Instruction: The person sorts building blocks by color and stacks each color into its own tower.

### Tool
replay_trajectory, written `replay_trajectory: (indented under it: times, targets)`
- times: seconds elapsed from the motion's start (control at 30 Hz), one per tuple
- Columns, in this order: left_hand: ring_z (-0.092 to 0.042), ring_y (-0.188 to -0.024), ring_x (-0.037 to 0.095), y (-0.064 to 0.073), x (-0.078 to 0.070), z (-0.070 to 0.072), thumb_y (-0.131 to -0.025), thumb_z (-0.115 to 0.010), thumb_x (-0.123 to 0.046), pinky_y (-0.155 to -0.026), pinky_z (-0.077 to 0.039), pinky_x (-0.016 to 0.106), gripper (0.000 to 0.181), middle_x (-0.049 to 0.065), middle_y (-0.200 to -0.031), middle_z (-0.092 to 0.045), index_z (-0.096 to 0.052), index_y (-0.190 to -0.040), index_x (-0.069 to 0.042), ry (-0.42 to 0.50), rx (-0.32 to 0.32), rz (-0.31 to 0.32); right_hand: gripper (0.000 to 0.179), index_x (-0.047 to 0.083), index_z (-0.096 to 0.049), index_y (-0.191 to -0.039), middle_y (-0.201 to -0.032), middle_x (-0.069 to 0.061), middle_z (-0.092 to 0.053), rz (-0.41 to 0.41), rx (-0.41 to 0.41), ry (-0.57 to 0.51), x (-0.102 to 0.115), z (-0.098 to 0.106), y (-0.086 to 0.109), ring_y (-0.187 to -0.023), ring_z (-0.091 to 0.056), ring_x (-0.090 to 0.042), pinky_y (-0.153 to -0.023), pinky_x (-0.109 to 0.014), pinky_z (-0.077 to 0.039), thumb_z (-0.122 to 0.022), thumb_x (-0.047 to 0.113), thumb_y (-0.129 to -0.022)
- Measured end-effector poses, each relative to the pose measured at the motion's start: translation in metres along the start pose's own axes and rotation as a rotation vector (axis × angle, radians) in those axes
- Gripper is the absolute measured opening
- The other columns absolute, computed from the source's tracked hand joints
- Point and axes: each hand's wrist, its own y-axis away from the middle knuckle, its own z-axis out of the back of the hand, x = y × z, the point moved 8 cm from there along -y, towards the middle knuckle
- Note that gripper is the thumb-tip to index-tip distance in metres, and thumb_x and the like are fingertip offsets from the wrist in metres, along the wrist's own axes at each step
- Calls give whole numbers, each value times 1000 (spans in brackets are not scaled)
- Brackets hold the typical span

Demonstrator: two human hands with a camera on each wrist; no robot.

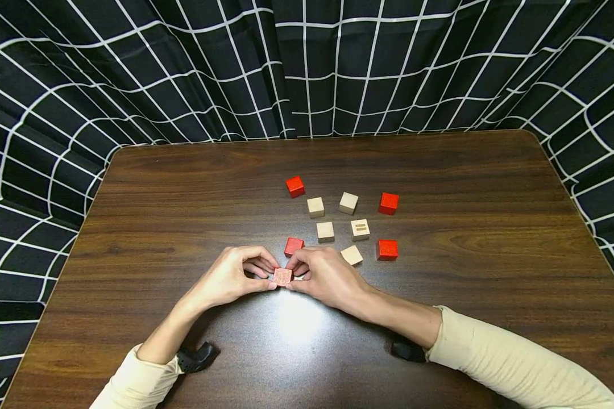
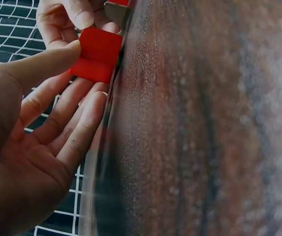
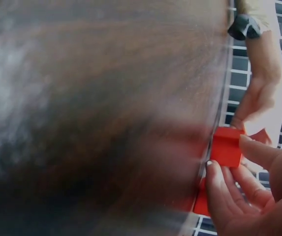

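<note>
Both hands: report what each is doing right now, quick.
Left hand: holding the red, wooden-looking cube with thumb and fingers.
Right hand: holding that same cube from the opposite side.

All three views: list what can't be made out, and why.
Head view: the underside of the held red block, turned from the camera.
Left wrist view: the red thing at the top, cut off by the frame's edge.
Right wrist view: part of the lower red block, behind the right hand.
Right wrist view: grain of the tabletop, blurred.
</note>
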Motion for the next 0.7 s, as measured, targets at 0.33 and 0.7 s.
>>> replay_trajectory:
  times: [0.33, 0.7]
  targets:
    - [-72, -86, 17, 0, 9, -2, -75, -86, -5, -78, -60, 29, 25, 6, -98, -70, -71, -94, -10, 27, 17, 49, 17, 14, -74, -93, -83, 4, -74, -8, 14, 62, 1, -1, 1, -78, -70, -6, -70, -20, -55, -82, 11, -79]
    - [-72, -87, 16, 1, 9, -1, -75, -85, -2, -80, -60, 29, 26, 6, -99, -69, -69, -94, -10, 30, 37, 62, 19, 12, -75, -98, -85, 2, -75, -24, 35, 43, 1, -3, 1, -77, -71, -5, -68, -20, -55, -82, 12, -80]
